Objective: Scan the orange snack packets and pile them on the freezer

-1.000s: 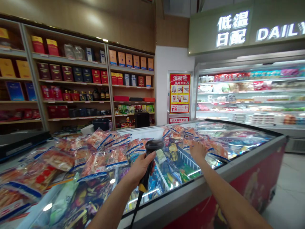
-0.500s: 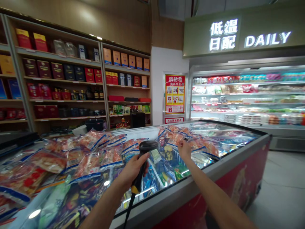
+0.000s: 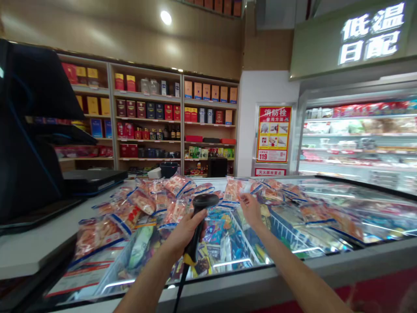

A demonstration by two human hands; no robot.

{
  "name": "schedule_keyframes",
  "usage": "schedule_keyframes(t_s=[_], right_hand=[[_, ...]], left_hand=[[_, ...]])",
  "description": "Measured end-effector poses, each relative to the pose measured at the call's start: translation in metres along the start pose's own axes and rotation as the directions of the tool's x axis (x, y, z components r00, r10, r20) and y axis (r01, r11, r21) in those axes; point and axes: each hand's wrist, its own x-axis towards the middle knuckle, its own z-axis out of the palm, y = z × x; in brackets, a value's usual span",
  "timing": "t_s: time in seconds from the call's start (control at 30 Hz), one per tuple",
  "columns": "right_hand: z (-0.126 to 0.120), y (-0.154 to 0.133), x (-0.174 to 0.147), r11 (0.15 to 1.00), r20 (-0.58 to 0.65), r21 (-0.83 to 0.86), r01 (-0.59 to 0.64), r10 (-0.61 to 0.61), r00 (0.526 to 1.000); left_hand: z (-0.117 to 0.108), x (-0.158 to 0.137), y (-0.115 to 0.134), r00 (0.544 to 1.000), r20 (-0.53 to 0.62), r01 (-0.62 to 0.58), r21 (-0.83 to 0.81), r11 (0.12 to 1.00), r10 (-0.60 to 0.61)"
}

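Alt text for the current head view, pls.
A person's left hand grips a corded handheld scanner; the right hand is at a clear packet. Both are over a glass-topped freezer with other packets lying on it; stocked shelves stand behind.

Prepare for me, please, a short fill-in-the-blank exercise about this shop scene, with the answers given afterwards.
1. The left hand holds a black scanner with a ______ part near its cable.
2. The right hand grips a plastic packet, to the ______ of the scanner in the picture.
3. Similar packets lying on the freezer have edge strips coloured ______.
4. The large number on the red-and-yellow poster is ______.

Missing words: yellow; right; blue; 119.
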Motion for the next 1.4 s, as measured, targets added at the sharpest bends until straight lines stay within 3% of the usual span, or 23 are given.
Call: schedule_keyframes(t_s=[0.17, 0.5, 0.7, 1.1, 1.17, 1.27, 1.33, 1.4], right_hand=[[0.017, -0.003, -0.008, 1.000, 0.019, 0.002, 0.021, -0.021, 1.000], [0.022, -0.009, -0.010, 1.000, 0.078, -0.015, 0.010, -0.009, 0.997], [0.037, -0.016, -0.017, 0.998, 0.218, 0.046, 0.049, -0.058, 0.974], [0.091, -0.072, -0.010, 1.000, 0.433, -0.008, 0.021, -0.015, 0.901], [0.089, -0.073, -0.013, 0.998, 0.402, -0.059, 0.005, 0.019, 0.915], [0.074, -0.068, -0.014, 0.974, 0.214, -0.207, -0.096, 0.140, 0.967], [0.066, -0.061, -0.012, 0.936, 0.119, -0.294, -0.197, 0.240, 0.964], [0.064, -0.054, -0.011, 0.905, 0.163, -0.338, -0.257, 0.325, 0.931]], left_hand=[[-0.013, -0.009, 0.002, 1.000, -0.017, -0.004, -0.005, 1.000, 0.004], [-0.021, -0.011, -0.002, 1.000, -0.004, 0.008, -0.007, 1.000, -0.008], [-0.027, -0.015, 0.003, 0.989, -0.146, 0.024, -0.037, 0.999, -0.029], [-0.033, -0.020, 0.011, 0.978, -0.206, 0.035, -0.051, 0.998, -0.045], [-0.038, -0.021, 0.010, 0.978, -0.205, 0.027, -0.053, 0.998, -0.037], [-0.044, -0.022, 0.006, 0.975, -0.214, 0.046, -0.045, 0.998, -0.054], [-0.046, -0.022, 0.003, 0.973, -0.224, 0.055, -0.036, 0.998, -0.062], [-0.048, -0.022, -0.001, 0.975, -0.215, 0.056, -0.021, 0.998, -0.059]])
